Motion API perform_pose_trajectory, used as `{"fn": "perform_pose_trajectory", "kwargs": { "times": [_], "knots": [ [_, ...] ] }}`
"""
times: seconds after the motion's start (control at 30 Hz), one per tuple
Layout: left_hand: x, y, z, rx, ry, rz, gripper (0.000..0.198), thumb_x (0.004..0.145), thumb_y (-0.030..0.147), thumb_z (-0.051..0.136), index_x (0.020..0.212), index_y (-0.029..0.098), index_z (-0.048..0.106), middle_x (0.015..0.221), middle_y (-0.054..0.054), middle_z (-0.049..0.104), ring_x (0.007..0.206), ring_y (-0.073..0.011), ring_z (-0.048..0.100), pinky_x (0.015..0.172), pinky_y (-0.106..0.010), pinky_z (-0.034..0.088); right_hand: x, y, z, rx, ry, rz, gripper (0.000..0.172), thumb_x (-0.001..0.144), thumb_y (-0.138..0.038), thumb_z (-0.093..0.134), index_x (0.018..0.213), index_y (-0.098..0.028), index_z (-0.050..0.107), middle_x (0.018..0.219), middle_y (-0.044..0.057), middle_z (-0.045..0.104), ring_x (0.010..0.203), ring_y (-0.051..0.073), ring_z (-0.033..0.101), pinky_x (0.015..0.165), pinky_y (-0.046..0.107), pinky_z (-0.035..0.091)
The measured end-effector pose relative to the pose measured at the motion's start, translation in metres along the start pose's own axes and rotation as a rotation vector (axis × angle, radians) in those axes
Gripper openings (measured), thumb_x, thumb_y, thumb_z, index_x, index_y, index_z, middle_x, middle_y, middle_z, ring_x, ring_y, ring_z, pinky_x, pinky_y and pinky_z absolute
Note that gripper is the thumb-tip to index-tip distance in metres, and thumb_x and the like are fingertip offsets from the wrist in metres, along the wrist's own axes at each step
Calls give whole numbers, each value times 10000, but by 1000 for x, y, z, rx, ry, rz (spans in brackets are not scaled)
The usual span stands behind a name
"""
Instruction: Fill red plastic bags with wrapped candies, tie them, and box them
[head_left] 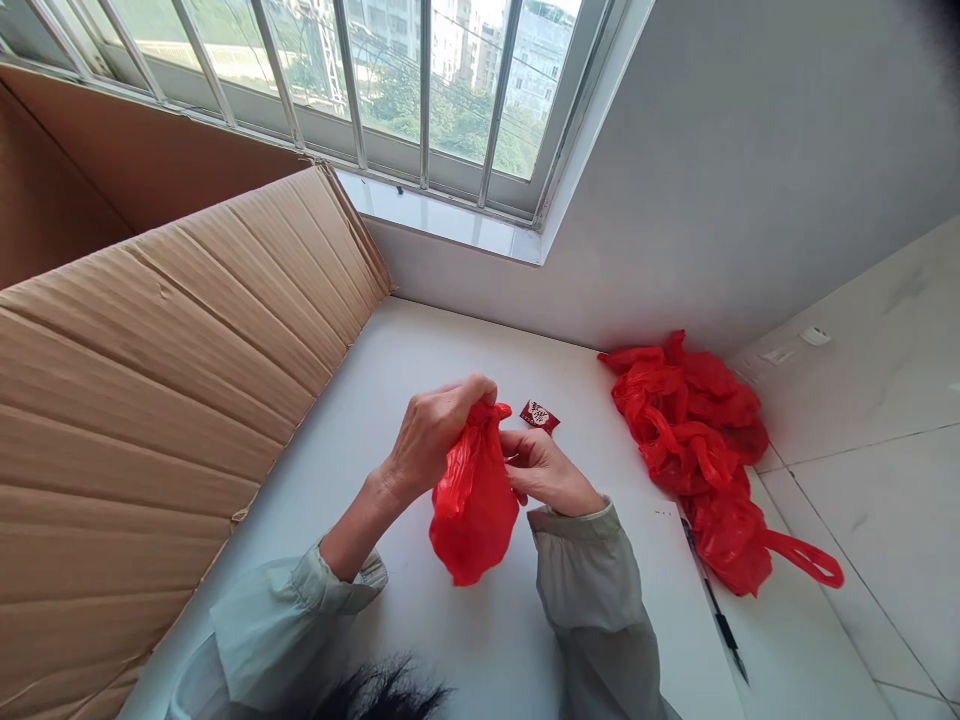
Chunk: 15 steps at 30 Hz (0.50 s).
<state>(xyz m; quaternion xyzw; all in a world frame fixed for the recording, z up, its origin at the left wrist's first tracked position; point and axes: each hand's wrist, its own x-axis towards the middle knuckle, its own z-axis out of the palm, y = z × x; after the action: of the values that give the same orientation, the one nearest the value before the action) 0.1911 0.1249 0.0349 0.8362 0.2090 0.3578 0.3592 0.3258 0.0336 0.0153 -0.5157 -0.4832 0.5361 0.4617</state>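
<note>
A red plastic bag [480, 510] hangs over the white tabletop, bunched at its top and wider below. My left hand [435, 430] is closed around the gathered neck of the bag. On the bag's right side, my right hand [551, 470] pinches its edge between thumb and fingers. Whatever may be inside the bag is hidden. Just beyond my right hand, a small dark red packet [540, 416] with white print lies on the table.
A large cardboard box [187, 400] stands along the left. Crumpled red plastic bags [690, 430] are heaped against the back right wall. Beside them lie a black pen [724, 628] and a white sheet [660, 570]. A barred window [420, 100] is behind the table.
</note>
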Motion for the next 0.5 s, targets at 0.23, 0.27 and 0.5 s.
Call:
{"fn": "perform_pose_trajectory", "kwargs": {
  "times": [0.23,0.27,0.5],
  "knots": [
    [-3,-18,0,111,-136,122,222,726,90,475,862,230,369,573,100,348,507,-66,256,454,-165,214,-4,-5,-7,-199,81,48,149,771,-204,558,849,-183,683,722,-5,624,617,108,586,488,200,426],
    [-4,-19,1,138,-168,113,241,711,72,453,877,230,377,569,102,342,503,-65,246,452,-164,203,-6,-7,-11,-184,147,13,163,790,-244,574,905,-195,679,799,7,647,687,121,609,530,211,453],
    [1,-12,0,87,-247,71,128,755,118,406,829,216,372,639,71,429,538,-73,342,469,-172,264,-5,-5,-18,-35,296,-106,135,749,-305,682,838,-204,685,771,-6,641,721,117,582,586,217,478]
  ]
}}
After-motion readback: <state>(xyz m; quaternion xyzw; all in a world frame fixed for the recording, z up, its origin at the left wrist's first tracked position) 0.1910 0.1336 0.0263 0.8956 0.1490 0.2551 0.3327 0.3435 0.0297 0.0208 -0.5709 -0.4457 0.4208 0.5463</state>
